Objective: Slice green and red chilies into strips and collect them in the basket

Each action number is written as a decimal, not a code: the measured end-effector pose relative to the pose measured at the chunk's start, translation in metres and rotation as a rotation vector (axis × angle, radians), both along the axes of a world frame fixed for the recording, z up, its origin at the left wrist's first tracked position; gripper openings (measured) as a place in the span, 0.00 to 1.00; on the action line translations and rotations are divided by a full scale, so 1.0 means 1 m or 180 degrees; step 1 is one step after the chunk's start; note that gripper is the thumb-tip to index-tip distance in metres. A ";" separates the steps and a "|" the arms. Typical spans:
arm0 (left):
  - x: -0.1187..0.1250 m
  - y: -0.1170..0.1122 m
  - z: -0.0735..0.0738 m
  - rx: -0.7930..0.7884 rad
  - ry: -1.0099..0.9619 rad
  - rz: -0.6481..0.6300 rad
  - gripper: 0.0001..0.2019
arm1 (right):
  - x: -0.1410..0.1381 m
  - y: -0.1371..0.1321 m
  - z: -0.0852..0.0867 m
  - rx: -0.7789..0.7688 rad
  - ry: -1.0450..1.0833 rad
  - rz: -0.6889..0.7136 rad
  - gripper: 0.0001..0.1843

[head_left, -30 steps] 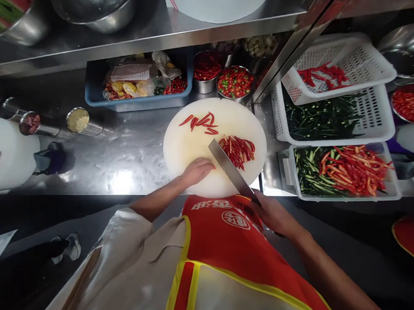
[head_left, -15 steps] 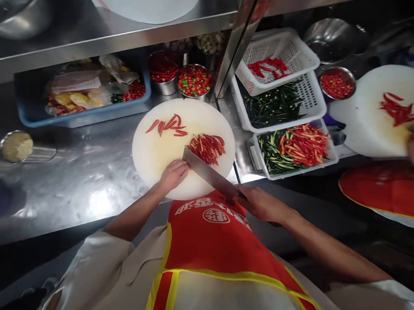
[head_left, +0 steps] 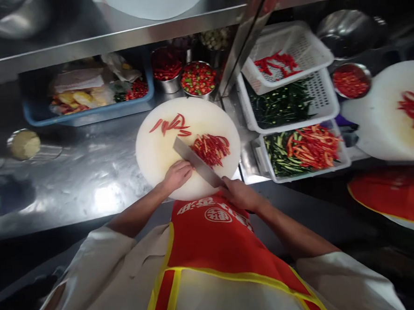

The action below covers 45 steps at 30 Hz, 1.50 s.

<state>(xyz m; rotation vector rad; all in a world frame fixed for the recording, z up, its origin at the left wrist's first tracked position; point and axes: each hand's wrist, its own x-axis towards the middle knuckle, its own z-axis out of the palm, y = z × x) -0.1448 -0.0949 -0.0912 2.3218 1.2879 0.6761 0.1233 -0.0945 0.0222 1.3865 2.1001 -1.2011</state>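
On a round white cutting board (head_left: 158,162), my left hand (head_left: 179,175) rests with curled fingers beside the knife blade. Whatever lies under those fingertips is hidden. My right hand (head_left: 241,195) is closed round the handle of a broad kitchen knife (head_left: 198,165), whose blade slants across the board, its far end pointing forward and left. Just right of the blade is a heap of sliced red chili (head_left: 212,149). Beyond the blade's far end lie several loose red chili pieces (head_left: 172,124).
Left behind the board stands a blue tub (head_left: 88,116) of bagged food, near a metal cup of chopped chili (head_left: 198,78). White baskets (head_left: 329,91) and a tray of pepper strips (head_left: 313,146) are on the right. A co-worker's board (head_left: 377,130) is farther right.
The knife and my right hand have moved forward and left across the board. My left hand stays near the same spot on it. The whole view has shifted slightly.
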 end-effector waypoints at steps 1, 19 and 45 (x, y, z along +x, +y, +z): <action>0.000 -0.001 0.001 -0.0023 0.0017 -0.0028 0.12 | 0.001 0.000 -0.005 0.0011 0.0057 -0.0037 0.13; -0.019 0.143 0.014 -0.0447 0.0759 0.0428 0.09 | 0.048 -0.044 0.015 -0.0435 0.0650 -0.0468 0.20; -0.008 0.012 0.008 0.0070 0.0234 -0.0192 0.15 | 0.037 -0.022 0.029 -0.0227 0.0404 -0.0412 0.17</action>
